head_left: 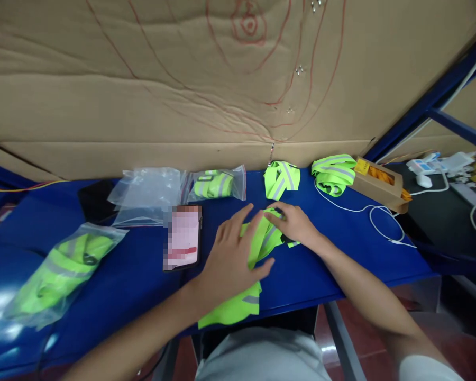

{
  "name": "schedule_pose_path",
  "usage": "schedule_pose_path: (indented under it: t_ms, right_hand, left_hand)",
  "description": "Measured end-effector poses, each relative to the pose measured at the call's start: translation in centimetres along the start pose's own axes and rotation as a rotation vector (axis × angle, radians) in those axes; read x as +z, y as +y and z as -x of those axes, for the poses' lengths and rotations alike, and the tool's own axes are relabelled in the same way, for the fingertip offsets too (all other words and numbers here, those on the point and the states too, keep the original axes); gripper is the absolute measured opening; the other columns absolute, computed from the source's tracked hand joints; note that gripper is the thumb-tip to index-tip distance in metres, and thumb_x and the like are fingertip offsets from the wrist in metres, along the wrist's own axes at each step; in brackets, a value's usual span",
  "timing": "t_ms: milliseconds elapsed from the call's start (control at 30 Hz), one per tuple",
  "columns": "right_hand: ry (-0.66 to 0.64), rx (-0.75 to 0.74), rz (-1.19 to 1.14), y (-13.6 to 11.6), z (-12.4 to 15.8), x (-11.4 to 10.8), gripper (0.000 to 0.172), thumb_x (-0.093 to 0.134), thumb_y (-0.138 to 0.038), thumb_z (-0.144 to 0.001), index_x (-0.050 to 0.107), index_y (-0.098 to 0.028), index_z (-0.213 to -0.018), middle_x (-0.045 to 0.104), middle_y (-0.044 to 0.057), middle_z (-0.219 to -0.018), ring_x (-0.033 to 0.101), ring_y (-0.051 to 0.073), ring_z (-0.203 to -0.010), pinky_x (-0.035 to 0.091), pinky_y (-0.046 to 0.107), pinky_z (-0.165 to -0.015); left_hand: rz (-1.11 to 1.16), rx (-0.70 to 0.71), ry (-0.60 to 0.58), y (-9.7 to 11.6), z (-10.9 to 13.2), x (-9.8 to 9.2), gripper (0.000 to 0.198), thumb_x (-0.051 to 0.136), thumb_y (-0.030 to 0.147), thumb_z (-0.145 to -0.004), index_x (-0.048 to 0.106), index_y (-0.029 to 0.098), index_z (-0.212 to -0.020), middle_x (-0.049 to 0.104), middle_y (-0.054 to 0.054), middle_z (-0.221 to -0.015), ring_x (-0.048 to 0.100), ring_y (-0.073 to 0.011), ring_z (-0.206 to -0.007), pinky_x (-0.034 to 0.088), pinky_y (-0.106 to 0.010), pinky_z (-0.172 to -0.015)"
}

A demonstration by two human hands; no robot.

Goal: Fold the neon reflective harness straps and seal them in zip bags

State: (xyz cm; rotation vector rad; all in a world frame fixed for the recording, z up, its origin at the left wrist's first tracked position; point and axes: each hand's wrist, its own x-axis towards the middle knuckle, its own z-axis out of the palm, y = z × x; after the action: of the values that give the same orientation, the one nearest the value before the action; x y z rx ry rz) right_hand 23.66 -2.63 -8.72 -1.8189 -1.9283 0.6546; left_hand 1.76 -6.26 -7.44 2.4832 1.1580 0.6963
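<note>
A neon-yellow reflective strap with grey stripes [249, 300] lies in front of me, its lower end spread towards the table's front edge. Over its middle my left hand [232, 259] hovers or rests with fingers spread; whether the palm touches it I cannot tell. At the strap's far end, the fingers of my right hand [297, 225] are curled onto the fabric, with a dark piece, perhaps a buckle, partly hidden beneath. Just beyond stand two rolled reflective straps, one bundle [281, 179] in the middle and a larger roll [333, 173] to the right.
Left of my hands lies a phone [182, 238]. Clear plastic bags [146, 193] and a bagged strap [216, 183] lie behind it; another bagged strap [65, 270] is far left. A cardboard box [381, 185] and white cable [384, 211] occupy the right. Cardboard [174, 100] walls the back.
</note>
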Motion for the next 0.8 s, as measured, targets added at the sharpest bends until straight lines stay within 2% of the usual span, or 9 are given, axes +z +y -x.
schedule_pose_path:
  t_ms: [133,233,300,367,467,533,633,700,800]
  right_hand:
    - [-0.061,-0.053,-0.041,-0.6,0.6,-0.5,0.042,0.051,-0.060,-0.099,0.078,-0.027,-0.102,0.080,0.002,-0.093,0.072,0.019,-0.077,0.046,0.028,-0.067]
    - [-0.070,-0.105,-0.051,-0.3,0.6,-1.0,0.048,0.048,-0.065,-0.100,0.078,-0.028,-0.104,0.080,0.001,-0.092,0.071,0.019,-0.073,0.046,0.029,-0.067]
    - [0.072,-0.160,-0.001,0.0,0.5,-1.5,0.047,0.048,-0.062,-0.102,0.074,-0.027,-0.117,0.079,0.003,-0.099,0.072,0.021,-0.080,0.049,0.032,-0.075]
    - [0.351,-0.267,0.106,0.1,0.8,-1.8,0.046,0.049,-0.054,-0.103,0.068,-0.021,-0.130,0.075,0.009,-0.117,0.070,0.026,-0.103,0.049,0.039,-0.090]
    - [0.659,-0.489,0.243,-0.8,1.8,-1.9,0.040,0.056,-0.043,-0.102,0.063,-0.019,-0.133,0.066,0.014,-0.132,0.061,0.030,-0.123,0.042,0.045,-0.104]
    - [0.594,-0.617,0.275,-1.8,2.6,-1.6,0.037,0.060,-0.042,-0.100,0.063,-0.022,-0.132,0.068,0.011,-0.128,0.063,0.026,-0.120,0.041,0.043,-0.105]
    - [0.268,-0.679,0.332,-2.4,3.2,-0.7,0.046,0.058,-0.042,-0.102,0.055,-0.022,-0.144,0.066,0.012,-0.138,0.061,0.025,-0.126,0.039,0.044,-0.110]
    - [0.067,-0.615,0.370,-1.7,2.7,-0.5,0.060,0.058,-0.044,-0.102,0.043,-0.020,-0.155,0.054,0.017,-0.153,0.052,0.030,-0.139,0.034,0.052,-0.116]
    - [-0.096,-0.471,0.347,0.9,1.2,-1.2,0.071,0.066,-0.047,-0.096,0.038,-0.028,-0.159,0.042,0.017,-0.163,0.040,0.036,-0.150,0.030,0.063,-0.117]
  left_hand:
    - [-0.155,-0.046,-0.142,0.8,0.8,0.9,0.072,0.069,0.023,-0.088,0.041,0.016,-0.155,0.059,-0.020,-0.147,0.061,-0.0381,-0.130,0.052,-0.054,-0.103]
    - [0.108,-0.193,-0.253,-0.7,0.0,0.6,0.042,0.057,0.023,-0.095,0.060,0.019,-0.137,0.074,-0.013,-0.124,0.072,-0.0309,-0.108,0.056,-0.044,-0.092]
    - [0.467,-0.333,-0.294,-2.0,-0.9,0.2,0.029,0.058,0.033,-0.097,0.069,0.019,-0.119,0.078,-0.008,-0.103,0.075,-0.0266,-0.095,0.057,-0.037,-0.083]
    - [0.875,-0.513,-0.298,-2.8,-1.6,-0.3,0.029,0.066,0.042,-0.092,0.070,0.018,-0.107,0.077,-0.006,-0.088,0.075,-0.0231,-0.084,0.057,-0.031,-0.074]
    - [1.299,-0.709,-0.223,-3.4,-2.2,-0.7,0.036,0.077,0.042,-0.083,0.070,0.016,-0.107,0.077,-0.006,-0.088,0.073,-0.0205,-0.079,0.058,-0.028,-0.071]
    - [1.408,-0.750,-0.184,-3.6,-2.3,-1.0,0.041,0.081,0.041,-0.079,0.070,0.016,-0.109,0.078,-0.006,-0.087,0.073,-0.0201,-0.075,0.058,-0.029,-0.070]
    - [1.314,-0.800,-0.093,-3.9,-2.4,-1.5,0.042,0.086,0.037,-0.072,0.071,0.018,-0.107,0.078,-0.004,-0.087,0.073,-0.0202,-0.074,0.057,-0.028,-0.071]
    - [1.201,-0.794,-0.085,-4.1,-2.4,-1.8,0.043,0.087,0.033,-0.070,0.070,0.021,-0.107,0.079,-0.002,-0.091,0.074,-0.0208,-0.078,0.057,-0.027,-0.073]
    - [1.226,-0.769,-0.205,-3.8,-2.3,-1.9,0.045,0.083,0.033,-0.075,0.062,0.022,-0.114,0.080,-0.003,-0.089,0.077,-0.0238,-0.079,0.057,-0.031,-0.076]
